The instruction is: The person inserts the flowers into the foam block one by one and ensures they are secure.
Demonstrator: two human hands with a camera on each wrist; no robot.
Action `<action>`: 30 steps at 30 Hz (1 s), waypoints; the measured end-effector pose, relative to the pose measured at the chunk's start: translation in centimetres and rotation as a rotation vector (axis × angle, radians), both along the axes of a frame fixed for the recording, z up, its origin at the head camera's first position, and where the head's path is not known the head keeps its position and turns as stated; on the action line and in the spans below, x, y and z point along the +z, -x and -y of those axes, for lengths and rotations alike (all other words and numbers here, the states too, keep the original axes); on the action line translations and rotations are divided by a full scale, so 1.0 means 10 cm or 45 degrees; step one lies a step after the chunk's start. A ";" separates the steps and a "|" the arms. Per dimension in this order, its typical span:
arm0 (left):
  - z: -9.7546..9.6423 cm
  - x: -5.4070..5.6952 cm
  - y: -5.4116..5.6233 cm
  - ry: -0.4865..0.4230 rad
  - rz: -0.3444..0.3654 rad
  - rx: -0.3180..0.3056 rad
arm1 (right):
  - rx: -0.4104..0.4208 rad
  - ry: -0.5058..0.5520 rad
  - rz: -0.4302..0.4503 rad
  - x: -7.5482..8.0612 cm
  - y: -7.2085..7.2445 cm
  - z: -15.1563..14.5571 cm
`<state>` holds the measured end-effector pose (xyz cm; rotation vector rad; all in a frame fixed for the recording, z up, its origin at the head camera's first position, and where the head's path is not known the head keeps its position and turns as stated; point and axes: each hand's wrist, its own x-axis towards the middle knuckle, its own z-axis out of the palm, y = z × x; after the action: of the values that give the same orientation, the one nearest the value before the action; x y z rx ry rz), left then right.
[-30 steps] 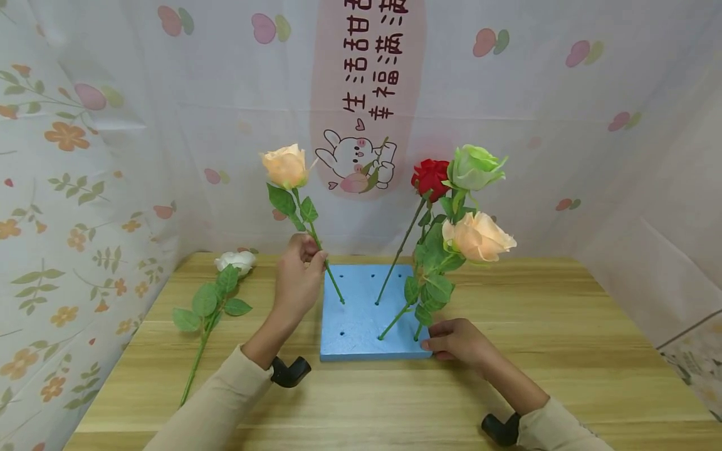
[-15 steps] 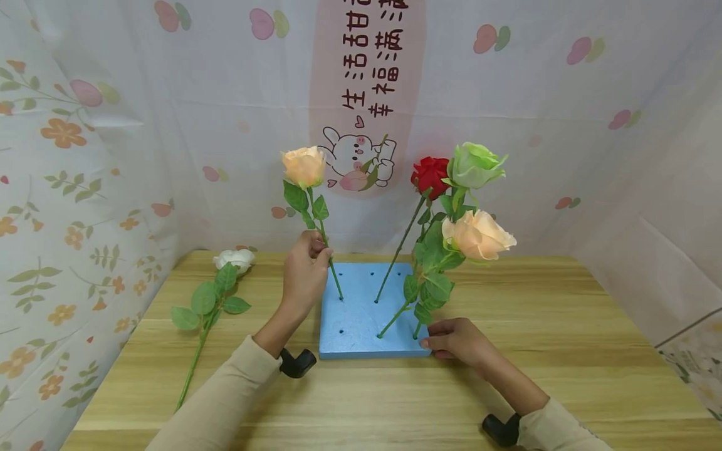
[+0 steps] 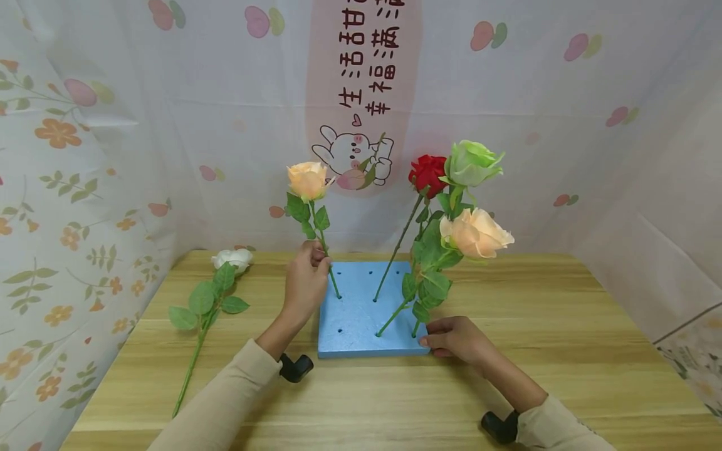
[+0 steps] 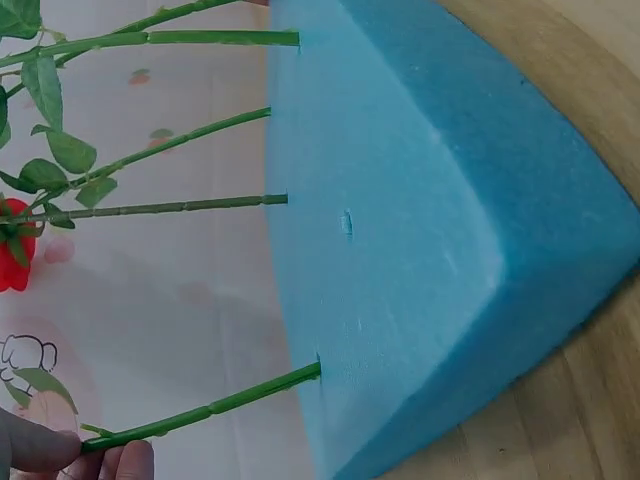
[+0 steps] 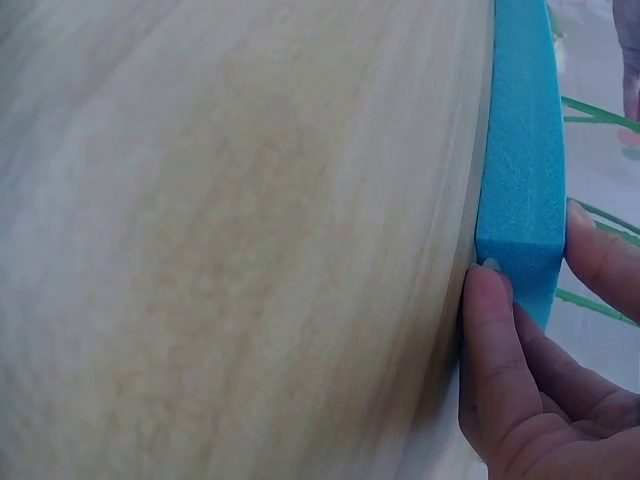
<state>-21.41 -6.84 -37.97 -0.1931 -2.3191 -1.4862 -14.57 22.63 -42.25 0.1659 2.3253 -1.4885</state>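
My left hand [image 3: 304,282] pinches the green stem of a peach rose [image 3: 308,181] between thumb and fingers. In the left wrist view, the lower end of that stem [image 4: 225,403] stands in a hole of the blue foam block [image 4: 400,210], leaning slightly. At the block's near right corner, my right hand [image 3: 459,340] grips the edge; the right wrist view has its thumb [image 5: 600,245] on the top face and fingers against the side. Standing in other holes are a red rose [image 3: 427,174], a green rose [image 3: 472,164] and a second peach rose [image 3: 478,234].
A white rose [image 3: 232,260] lies on the wooden table [image 3: 536,307] to the left of the block. Bare holes show along the block's back edge and at its near left. A printed cloth [image 3: 237,156] hangs close behind the table.
My left hand has moved right with the peach rose, then slightly down, so its bloom sits lower and the stem leans less. The right hand has stayed at the block's corner.
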 end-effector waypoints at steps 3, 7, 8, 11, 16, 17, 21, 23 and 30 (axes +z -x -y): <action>0.01 -0.01 0.01 0.003 0.027 0.012 | 0.003 0.003 0.001 -0.01 0.01 0.00; 0.03 -0.03 0.01 0.011 0.041 0.014 | 0.013 0.007 -0.006 -0.01 0.02 0.01; 0.04 -0.04 0.02 0.012 0.042 0.015 | 0.019 0.005 -0.011 -0.01 0.02 0.01; 0.04 -0.05 0.01 0.023 0.055 0.012 | 0.039 -0.001 -0.025 -0.01 0.02 0.01; 0.07 -0.04 0.00 0.065 0.094 -0.006 | 0.051 0.001 -0.038 -0.01 0.01 0.00; 0.08 -0.04 -0.01 0.077 0.098 -0.016 | 0.043 0.003 -0.035 -0.01 0.01 0.00; 0.15 -0.04 -0.05 0.152 0.086 -0.063 | 0.013 0.002 -0.027 0.00 0.00 0.00; 0.22 -0.05 -0.07 0.203 0.061 -0.076 | 0.007 0.002 -0.023 0.00 0.00 -0.01; 0.55 -0.07 -0.16 0.488 -0.005 0.001 | 0.018 0.002 -0.023 -0.01 0.01 -0.01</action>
<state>-19.83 -12.29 -38.69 -0.2945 -2.5794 -1.0251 -14.66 22.70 -42.33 0.1359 2.3349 -1.4907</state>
